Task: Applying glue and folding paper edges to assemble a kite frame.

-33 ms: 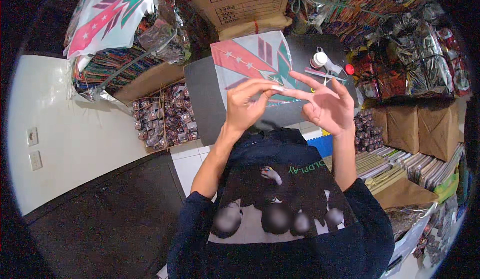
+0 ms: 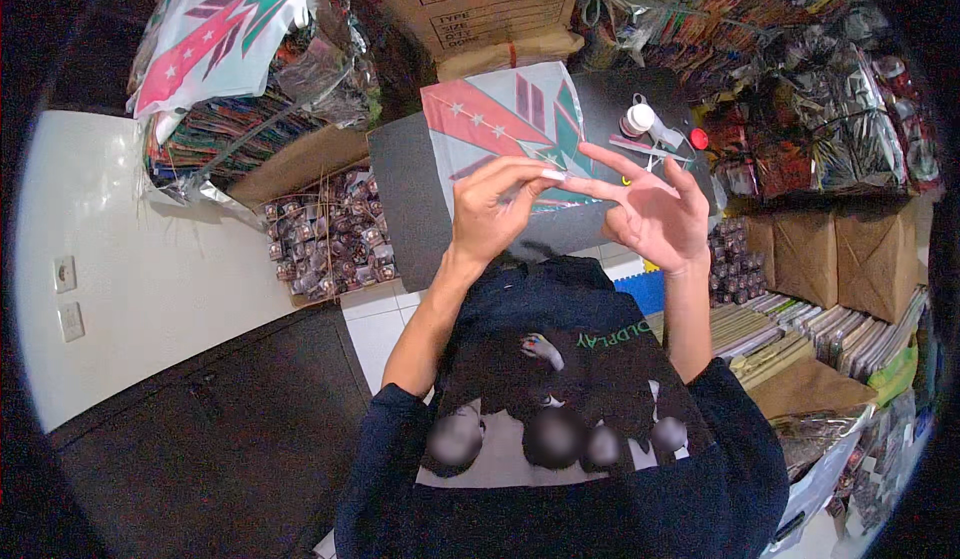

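Right hand point(image 2: 662, 217): fingers spread | Left hand point(image 2: 490, 207): fingertips at the right's extended finger — whether gripping, cannot tell | Printed cloth point(image 2: 478, 127): on black table point(image 2: 405, 184), white bottle point(image 2: 638, 120) near

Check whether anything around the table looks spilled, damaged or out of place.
Nothing looks clearly spilled or damaged; the printed cloth lies largely flat. What looks like a red cap sits loose toward the right of the black table, apart from the white bottle, slightly untidy.

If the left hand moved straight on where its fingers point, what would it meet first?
The left hand would probably meet the right hand, at an extended finger; depth is unclear.
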`<state>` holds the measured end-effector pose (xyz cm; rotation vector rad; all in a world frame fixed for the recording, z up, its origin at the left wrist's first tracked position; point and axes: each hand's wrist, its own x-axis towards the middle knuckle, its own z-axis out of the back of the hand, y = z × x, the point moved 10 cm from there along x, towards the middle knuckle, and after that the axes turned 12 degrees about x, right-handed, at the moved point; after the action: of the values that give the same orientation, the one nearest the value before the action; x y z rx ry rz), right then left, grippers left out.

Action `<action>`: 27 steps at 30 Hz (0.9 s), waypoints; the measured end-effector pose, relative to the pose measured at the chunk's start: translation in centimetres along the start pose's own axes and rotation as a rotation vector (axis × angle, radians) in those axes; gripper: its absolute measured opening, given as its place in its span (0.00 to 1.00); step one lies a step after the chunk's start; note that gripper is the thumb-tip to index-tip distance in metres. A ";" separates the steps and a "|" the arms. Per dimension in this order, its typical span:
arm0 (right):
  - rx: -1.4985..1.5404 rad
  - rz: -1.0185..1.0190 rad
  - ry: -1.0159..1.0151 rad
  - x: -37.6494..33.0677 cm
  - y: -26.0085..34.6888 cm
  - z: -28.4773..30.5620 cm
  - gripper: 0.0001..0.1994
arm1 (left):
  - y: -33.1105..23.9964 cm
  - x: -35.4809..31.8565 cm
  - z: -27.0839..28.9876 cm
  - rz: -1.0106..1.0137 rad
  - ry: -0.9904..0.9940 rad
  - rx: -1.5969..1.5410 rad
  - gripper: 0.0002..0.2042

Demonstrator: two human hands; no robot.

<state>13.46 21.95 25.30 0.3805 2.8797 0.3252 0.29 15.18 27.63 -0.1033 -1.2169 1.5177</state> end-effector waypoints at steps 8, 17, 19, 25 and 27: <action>-0.077 0.158 0.058 -2.6 3.4 -0.8 0.45 | 8.0 -0.8 5.5 0.385 -0.155 -0.045 0.05; -0.332 0.104 0.066 -0.8 0.6 -0.7 0.37 | -2.0 0.6 1.5 0.058 0.040 -0.100 0.08; -0.343 0.114 0.060 -0.9 0.7 -0.7 0.36 | -1.8 0.2 1.1 0.089 0.044 -0.128 0.08; -0.453 0.104 0.051 -0.9 0.2 -0.9 0.35 | -1.3 0.0 1.0 0.126 0.031 -0.075 0.07; -0.499 0.105 0.048 -0.9 0.1 -1.0 0.35 | -1.4 0.0 1.2 0.122 0.022 -0.044 0.07</action>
<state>14.06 21.65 26.44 0.4312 2.6944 1.0513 0.50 14.23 29.23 -0.2267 -1.2463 1.5914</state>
